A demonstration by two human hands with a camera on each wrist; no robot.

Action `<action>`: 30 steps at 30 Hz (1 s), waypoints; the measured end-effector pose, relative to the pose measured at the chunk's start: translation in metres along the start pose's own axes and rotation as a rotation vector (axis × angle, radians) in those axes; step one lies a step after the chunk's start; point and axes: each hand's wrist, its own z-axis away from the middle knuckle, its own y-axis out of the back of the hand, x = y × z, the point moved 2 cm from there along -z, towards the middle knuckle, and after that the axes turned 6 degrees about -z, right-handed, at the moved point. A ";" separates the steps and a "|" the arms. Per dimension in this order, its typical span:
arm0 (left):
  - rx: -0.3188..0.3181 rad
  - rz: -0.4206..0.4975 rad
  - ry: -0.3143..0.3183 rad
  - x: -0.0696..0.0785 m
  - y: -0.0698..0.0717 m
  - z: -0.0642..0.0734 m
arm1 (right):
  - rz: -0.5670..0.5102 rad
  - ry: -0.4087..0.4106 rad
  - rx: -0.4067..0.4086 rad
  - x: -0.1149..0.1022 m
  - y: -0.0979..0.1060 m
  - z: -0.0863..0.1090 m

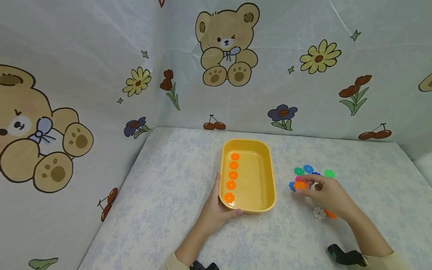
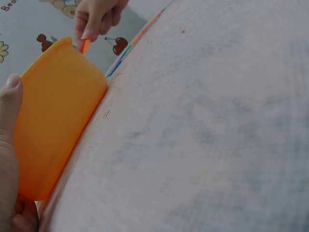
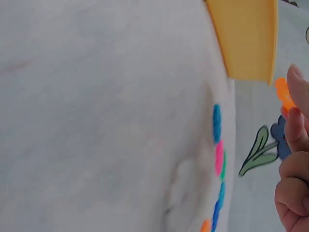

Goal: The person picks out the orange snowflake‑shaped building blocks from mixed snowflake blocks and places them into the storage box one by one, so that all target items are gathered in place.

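Observation:
A yellow plastic tray [image 1: 258, 176] stands in the middle of the table, with a column of several orange notched discs [image 1: 233, 175] lying along its left side. My left hand [image 1: 216, 215] grips the tray's lower left corner, thumb over the near rim; the left wrist view shows the tray's outer wall [image 2: 58, 111] beside the thumb. To the right of the tray, my right hand [image 1: 327, 193] pinches an orange disc [image 1: 300, 185] between thumb and fingertips. In the right wrist view this orange disc [image 3: 285, 94] is held clear of the table.
Loose discs lie around the right hand: green [image 1: 299, 171], blue [image 1: 308, 169], light green [image 1: 329, 173], white [image 1: 319, 213] and another orange disc [image 1: 331, 214]. A printed cloth with bears and flowers [image 1: 270, 30] rises behind the table and along its left side.

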 end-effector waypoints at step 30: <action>-0.011 -0.032 0.000 0.002 0.003 0.000 | 0.535 0.294 -0.063 -0.105 -0.080 -0.142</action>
